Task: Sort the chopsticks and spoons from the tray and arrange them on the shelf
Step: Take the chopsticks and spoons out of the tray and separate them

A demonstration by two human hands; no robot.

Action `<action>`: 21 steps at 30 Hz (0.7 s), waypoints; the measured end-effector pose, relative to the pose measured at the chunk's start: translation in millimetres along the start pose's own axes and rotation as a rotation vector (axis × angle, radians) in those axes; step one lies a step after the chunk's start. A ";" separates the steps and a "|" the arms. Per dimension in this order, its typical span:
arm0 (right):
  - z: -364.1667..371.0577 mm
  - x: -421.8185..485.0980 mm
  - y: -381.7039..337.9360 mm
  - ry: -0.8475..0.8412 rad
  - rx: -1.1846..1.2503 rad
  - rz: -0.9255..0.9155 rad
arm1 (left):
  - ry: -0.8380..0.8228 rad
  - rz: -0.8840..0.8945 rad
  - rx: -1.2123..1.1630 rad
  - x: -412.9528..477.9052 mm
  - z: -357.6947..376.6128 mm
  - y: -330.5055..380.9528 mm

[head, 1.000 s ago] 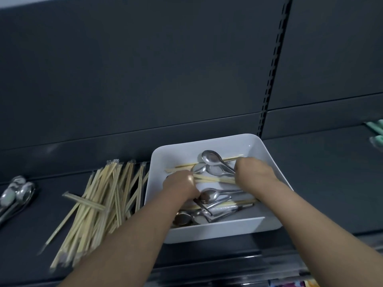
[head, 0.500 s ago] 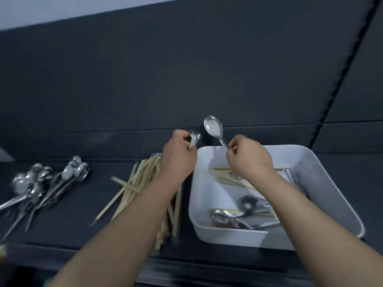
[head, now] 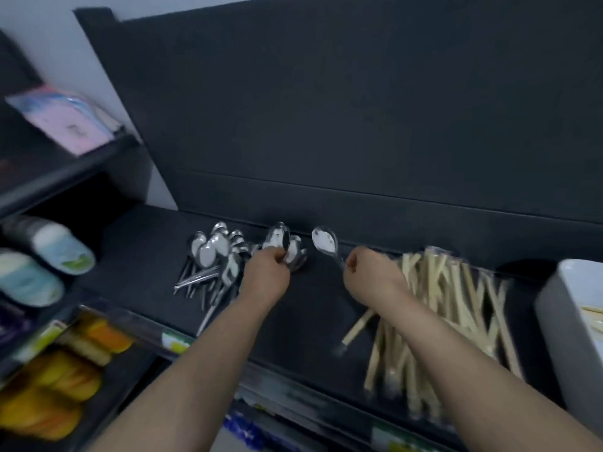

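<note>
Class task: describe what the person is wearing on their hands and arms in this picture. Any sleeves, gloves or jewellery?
The left hand and right hand are bare: no gloves, and no rings that this blurred view shows. The left forearm and right forearm are uncovered down to the picture's edge, with no sleeve, watch or bracelet visible.

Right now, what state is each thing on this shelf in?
Left-hand grip: curled round spoons.
Right-hand grip: pinches single spoon by its handle.
Spoon pile: lying loose on shelf.
Chopstick pile: lying heaped, wrapped.
White tray: partly in view, holding chopsticks.
</note>
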State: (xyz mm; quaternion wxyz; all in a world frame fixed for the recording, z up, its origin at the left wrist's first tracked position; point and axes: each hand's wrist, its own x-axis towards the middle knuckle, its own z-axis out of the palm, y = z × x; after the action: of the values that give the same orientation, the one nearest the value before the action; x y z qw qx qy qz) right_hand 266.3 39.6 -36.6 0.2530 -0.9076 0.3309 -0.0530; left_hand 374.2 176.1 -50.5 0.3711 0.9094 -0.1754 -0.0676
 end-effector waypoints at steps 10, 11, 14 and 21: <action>85.0 43.0 -95.4 -0.038 0.013 0.048 | -0.103 0.107 0.302 63.7 -45.2 -79.2; 88.2 44.2 -96.4 -0.052 -0.026 0.026 | -0.099 0.123 0.327 64.9 -44.6 -80.5; 85.6 43.5 -90.8 -0.042 -0.115 -0.035 | -0.052 0.166 0.351 67.5 -43.7 -78.2; 29.7 12.8 -38.6 0.196 -0.377 -0.120 | -0.038 0.331 0.225 60.3 -16.0 -19.3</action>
State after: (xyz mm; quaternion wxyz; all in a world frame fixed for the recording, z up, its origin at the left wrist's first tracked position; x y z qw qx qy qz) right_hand 306.2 69.3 -44.2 0.0420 -0.9474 0.3033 -0.0933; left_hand 439.5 177.1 -52.1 0.2698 0.9024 -0.3361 -0.0026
